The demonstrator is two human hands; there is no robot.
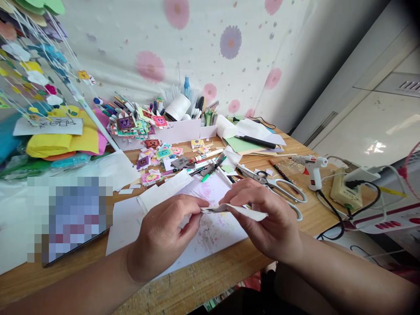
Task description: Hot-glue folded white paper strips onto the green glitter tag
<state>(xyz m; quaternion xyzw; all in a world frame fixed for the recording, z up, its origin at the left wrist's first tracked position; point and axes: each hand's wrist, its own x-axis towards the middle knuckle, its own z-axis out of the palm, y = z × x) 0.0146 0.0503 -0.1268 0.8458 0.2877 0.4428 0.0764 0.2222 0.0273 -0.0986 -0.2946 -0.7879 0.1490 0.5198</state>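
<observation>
My left hand [166, 229] is closed on one end of a thin, curved white paper piece [249, 212], and my right hand [274, 218] pinches it near the middle, above the white, colour-stained paper sheet [126, 227] on the brown wooden tabletop [236, 270]; I judge it half-worked, its right end being loose, not yet flat; behind, small decorated coloured cards [164, 152] seem already finished; how many remain, I cannot tell.

Held paper [254, 213] over sheet [126, 225], device [77, 218] left, scissors [271, 183] right (glue gun [315, 175] farther right), markers [213, 169] behind
</observation>
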